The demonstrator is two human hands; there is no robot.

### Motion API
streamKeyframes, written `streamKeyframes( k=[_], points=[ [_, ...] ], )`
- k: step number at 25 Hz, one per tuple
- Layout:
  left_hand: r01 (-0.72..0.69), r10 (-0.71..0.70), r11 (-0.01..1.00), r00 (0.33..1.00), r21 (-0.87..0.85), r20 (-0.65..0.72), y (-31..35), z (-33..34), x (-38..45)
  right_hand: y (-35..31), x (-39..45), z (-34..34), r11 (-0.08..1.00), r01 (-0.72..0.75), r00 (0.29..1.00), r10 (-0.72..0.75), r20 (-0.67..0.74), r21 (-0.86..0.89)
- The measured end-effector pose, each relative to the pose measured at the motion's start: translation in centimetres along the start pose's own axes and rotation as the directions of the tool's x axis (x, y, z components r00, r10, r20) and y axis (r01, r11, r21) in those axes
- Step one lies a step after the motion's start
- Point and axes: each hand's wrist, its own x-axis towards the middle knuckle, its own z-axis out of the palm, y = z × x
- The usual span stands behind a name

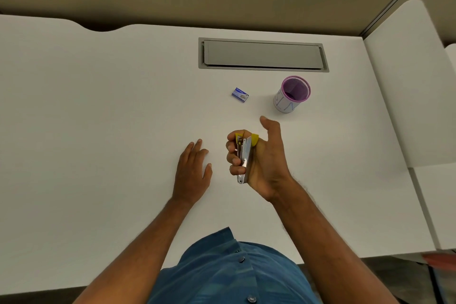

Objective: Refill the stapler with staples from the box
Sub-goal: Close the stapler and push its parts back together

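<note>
White desk (98,106) fills most of the view, with a tan partition wall behind it and a second white surface butting against it on the right. Above the middle of the desk, the right hand (261,160) holds the stapler (244,158) off the surface: four fingers curl round its left side, the palm backs its right side, and the thumb sticks up free of it. The stapler is small, with bright metal along its length and yellow plastic at the far end; it points away from the person, its metal tail poking out below the little finger. Just to its left, apart from it, the left hand (192,170) lies palm down on the desk with fingers straight and slightly spread, holding nothing. Farther back, well clear of both hands, the staple box (240,94) lies flat, small and blue with pale print, and shut as far as can be seen. To its right stands a purple mesh pen cup (292,94), upright, with white paper round its side. Behind both, a grey cable hatch (262,54) is set flush into the desk. Bare desk stretches wide to the left and towards the near edge, where a blue buttoned shirt (234,269) shows.
</note>
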Motion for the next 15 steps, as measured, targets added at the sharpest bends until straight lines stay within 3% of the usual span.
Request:
streamKeyframes(
  k=[3,5,7,9,11,13,15],
  points=[
    [-0.004,0.004,1.000,1.000,0.006,-0.004,-0.1,0.1,0.0,0.6,1.5,-1.2,1.000,0.005,0.999,-0.006,-0.049,-0.022],
    [-0.005,0.005,1.000,1.000,0.006,-0.005,-0.2,0.2,0.0,1.4,3.0,-2.4,0.967,-0.014,0.984,-0.031,-0.173,-0.255],
    [-0.006,0.006,1.000,1.000,0.000,-0.008,-0.1,0.2,-0.1,2.4,4.5,-3.8,0.803,-0.080,0.948,-0.122,-0.294,-0.591],
    [-0.011,0.011,1.000,1.000,0.003,-0.011,-0.2,0.3,-0.1,3.6,6.0,-5.4,0.575,-0.048,0.929,-0.276,-0.248,-0.817],
    [-0.011,0.011,1.000,1.000,0.007,-0.016,-0.3,0.3,0.0,4.4,7.5,-7.0,0.415,-0.010,0.921,-0.350,-0.170,-0.910],
    [-0.017,0.017,1.000,1.000,0.012,-0.022,-0.4,0.4,-0.1,4.8,8.8,-8.4,0.368,-0.006,0.897,-0.408,-0.167,-0.930],
    [-0.024,0.025,0.999,0.999,0.024,-0.028,-0.5,0.6,-0.1,4.9,10.0,-9.3,0.388,0.018,0.858,-0.479,-0.185,-0.921]
  ],
)
